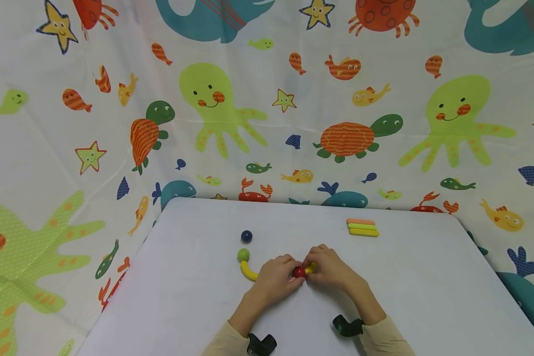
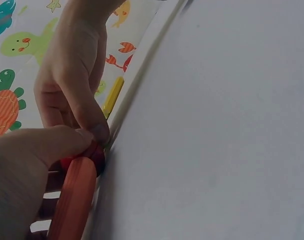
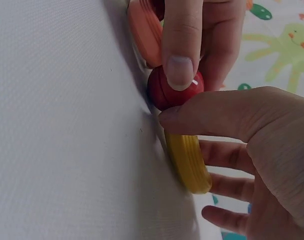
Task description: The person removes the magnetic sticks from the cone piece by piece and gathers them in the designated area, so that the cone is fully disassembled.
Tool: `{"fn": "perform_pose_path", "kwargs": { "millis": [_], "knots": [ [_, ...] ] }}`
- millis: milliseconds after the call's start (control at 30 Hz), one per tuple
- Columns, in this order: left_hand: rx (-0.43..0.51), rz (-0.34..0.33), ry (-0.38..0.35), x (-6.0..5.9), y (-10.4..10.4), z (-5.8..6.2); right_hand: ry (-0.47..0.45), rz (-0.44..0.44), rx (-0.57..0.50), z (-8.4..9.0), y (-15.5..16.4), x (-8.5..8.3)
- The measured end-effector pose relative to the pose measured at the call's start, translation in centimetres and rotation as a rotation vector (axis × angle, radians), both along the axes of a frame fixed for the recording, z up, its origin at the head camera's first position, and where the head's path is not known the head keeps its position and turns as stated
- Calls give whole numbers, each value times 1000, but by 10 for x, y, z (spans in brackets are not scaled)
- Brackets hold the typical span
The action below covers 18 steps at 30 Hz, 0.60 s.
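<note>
My left hand (image 1: 273,279) pinches a red ball (image 3: 167,92), its thumb lying across the top in the right wrist view. From one side of the ball reaches a salmon-orange curved piece (image 2: 76,200), close under the left hand. A short yellow curved piece (image 3: 188,160) meets the ball's other side. My right hand (image 1: 331,267) grips that yellow piece at the ball end, thumb tip against the joint. Left of the hands, a green ball (image 1: 243,254) sits at the end of another yellow curved piece (image 1: 247,271), whose far end the left hand hides.
A dark blue ball (image 1: 246,236) lies behind the green one. Farther back on the right, several straight sticks (image 1: 362,227), orange and yellow, lie side by side. The white table (image 1: 427,282) ends at a curtain (image 1: 249,113) printed with sea animals.
</note>
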<state>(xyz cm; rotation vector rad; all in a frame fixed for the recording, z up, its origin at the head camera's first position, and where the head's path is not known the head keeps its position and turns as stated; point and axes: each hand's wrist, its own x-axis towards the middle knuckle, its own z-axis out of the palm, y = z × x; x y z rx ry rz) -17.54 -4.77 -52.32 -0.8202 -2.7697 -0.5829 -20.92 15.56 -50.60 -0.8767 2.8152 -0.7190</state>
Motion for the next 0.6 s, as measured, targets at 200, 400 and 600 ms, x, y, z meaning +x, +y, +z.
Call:
{"fn": "perform_pose_path", "kwargs": {
  "millis": [200, 400, 600],
  "knots": [
    [-17, 21, -6, 1, 0, 1, -10, -1, 6, 2, -1, 1],
    [-21, 27, 3, 1, 0, 2, 8, -6, 7, 1, -1, 1],
    [-18, 33, -21, 1, 0, 3, 17, -36, 13, -2, -3, 0]
  ]
}}
